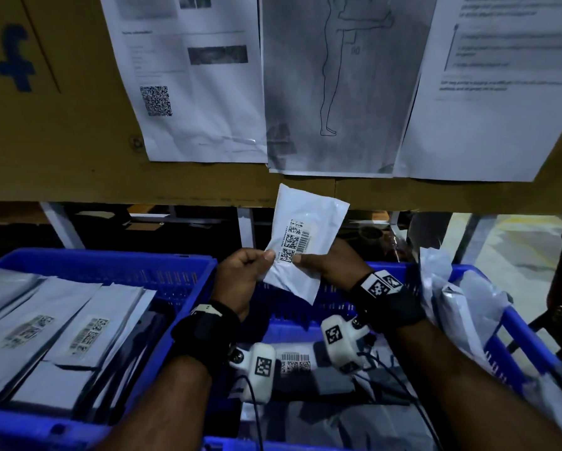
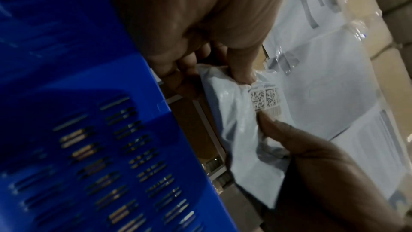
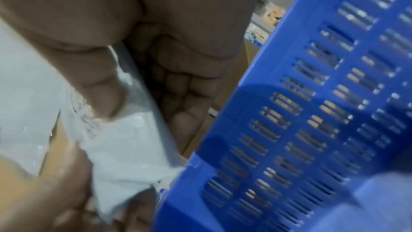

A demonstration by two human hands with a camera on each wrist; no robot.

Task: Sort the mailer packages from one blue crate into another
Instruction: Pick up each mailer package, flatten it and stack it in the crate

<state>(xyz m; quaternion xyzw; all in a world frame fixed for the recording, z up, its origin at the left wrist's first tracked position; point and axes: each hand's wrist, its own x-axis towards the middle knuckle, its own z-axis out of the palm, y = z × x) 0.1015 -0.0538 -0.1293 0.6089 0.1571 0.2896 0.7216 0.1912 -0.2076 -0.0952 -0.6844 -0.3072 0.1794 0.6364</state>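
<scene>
A small white mailer package (image 1: 305, 236) with a barcode label is held upright above the middle blue crate (image 1: 335, 301). My left hand (image 1: 240, 271) pinches its lower left edge, thumb on the front. My right hand (image 1: 328, 258) pinches its right side, thumb beside the label. The left wrist view shows the same mailer (image 2: 243, 130) with both thumbs on it next to a blue crate wall (image 2: 100, 147). In the right wrist view my thumb presses the mailer (image 3: 125, 147), fingers curled behind. The left blue crate (image 1: 110, 265) holds several flat white mailers (image 1: 65, 327).
Printed sheets (image 1: 338, 92) hang on a cardboard wall (image 1: 61, 141) just behind the held mailer. More mailers (image 1: 295, 362) lie in the middle crate under my wrists. Loose plastic bags (image 1: 461, 304) pile over the right crate's rim (image 1: 517, 327).
</scene>
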